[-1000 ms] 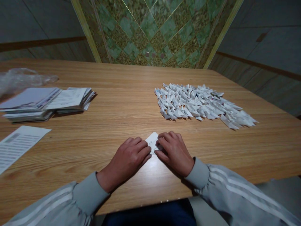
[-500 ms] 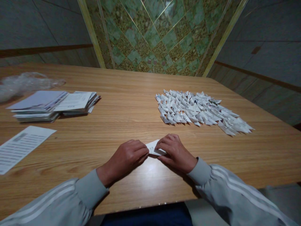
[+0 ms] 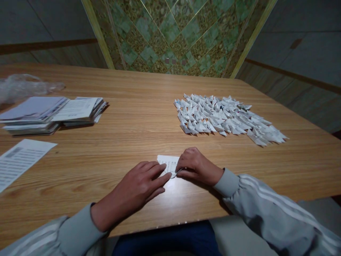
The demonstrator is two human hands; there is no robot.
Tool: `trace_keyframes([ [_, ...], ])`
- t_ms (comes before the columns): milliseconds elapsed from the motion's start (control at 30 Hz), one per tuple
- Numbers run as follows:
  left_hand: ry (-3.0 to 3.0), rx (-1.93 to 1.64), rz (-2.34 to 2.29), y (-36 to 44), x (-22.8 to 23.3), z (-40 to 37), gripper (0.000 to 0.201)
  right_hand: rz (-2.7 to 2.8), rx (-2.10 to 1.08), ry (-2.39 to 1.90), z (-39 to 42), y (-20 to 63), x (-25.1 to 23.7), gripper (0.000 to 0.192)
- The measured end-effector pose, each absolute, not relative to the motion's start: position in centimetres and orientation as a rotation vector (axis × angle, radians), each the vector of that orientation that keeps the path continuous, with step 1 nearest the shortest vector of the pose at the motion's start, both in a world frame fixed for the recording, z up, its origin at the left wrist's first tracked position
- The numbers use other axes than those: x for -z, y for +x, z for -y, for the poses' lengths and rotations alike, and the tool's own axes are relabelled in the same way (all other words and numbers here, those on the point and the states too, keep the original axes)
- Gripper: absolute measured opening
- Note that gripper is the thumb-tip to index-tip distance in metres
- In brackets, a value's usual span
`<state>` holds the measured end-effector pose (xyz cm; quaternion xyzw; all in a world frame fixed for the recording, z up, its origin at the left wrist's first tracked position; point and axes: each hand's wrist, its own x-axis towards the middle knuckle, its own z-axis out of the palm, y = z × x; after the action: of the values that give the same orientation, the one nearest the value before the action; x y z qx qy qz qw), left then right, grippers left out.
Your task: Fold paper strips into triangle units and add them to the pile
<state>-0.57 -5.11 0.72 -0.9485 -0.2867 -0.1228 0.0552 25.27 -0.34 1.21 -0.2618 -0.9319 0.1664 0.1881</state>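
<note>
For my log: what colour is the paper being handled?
The paper is white with dark print, seen best in the head view.

On table (image 3: 133, 124), front middle: small paper (image 3: 170, 161), between left hand (image 3: 134, 185) and right hand (image 3: 198, 167). Behind, to the right: paper boats (image 3: 213, 117), clustered. Far left: left stack (image 3: 34, 110), right stack (image 3: 78, 108) just beside; plastic bag (image 3: 26, 87) behind, loose sheet (image 3: 25, 160) in front. Beyond table: wall (image 3: 170, 35).

The wooden table (image 3: 133, 117) bears many folded paper pieces (image 3: 218, 117), stacked papers (image 3: 34, 107), a printed sheet (image 3: 25, 160) and clear plastic (image 3: 23, 88).
</note>
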Motion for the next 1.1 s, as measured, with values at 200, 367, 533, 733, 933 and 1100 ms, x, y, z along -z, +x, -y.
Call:
trace_keyframes([
  [200, -2.918, 0.301, 0.941, -0.8, -0.6, 5.7, 0.047, 2.489, -0.712, -0.856, -0.9, 25.0, -1.3, 0.011],
  [367, -2.885, 0.262, 1.027, -0.3, -0.8, 6.6, 0.056, 2.435, -0.635, -1.102, -1.1, 24.2, -0.9, 0.017],
  [533, -2.824, 0.272, 1.139, 0.4, -0.1, 7.8, 0.065, 2.447, -0.547, -1.197, -0.9, 23.9, -0.7, 0.02],
  [733, -2.79, 0.21, 1.245, 1.6, -0.2, 8.5, 0.074, 2.38, -0.655, -1.223, -0.8, 23.7, -0.6, 0.021],
  [933, -2.777, 0.165, 1.298, 2.3, -0.5, 8.6, 0.076, 2.351, -0.638, -1.269, -0.5, 23.5, -0.5, 0.022],
  [1100, -2.787, 0.144, 1.273, 2.3, -0.1, 8.6, 0.074, 2.402, -0.546, -1.278, -0.2, 23.5, -0.6, 0.022],
])
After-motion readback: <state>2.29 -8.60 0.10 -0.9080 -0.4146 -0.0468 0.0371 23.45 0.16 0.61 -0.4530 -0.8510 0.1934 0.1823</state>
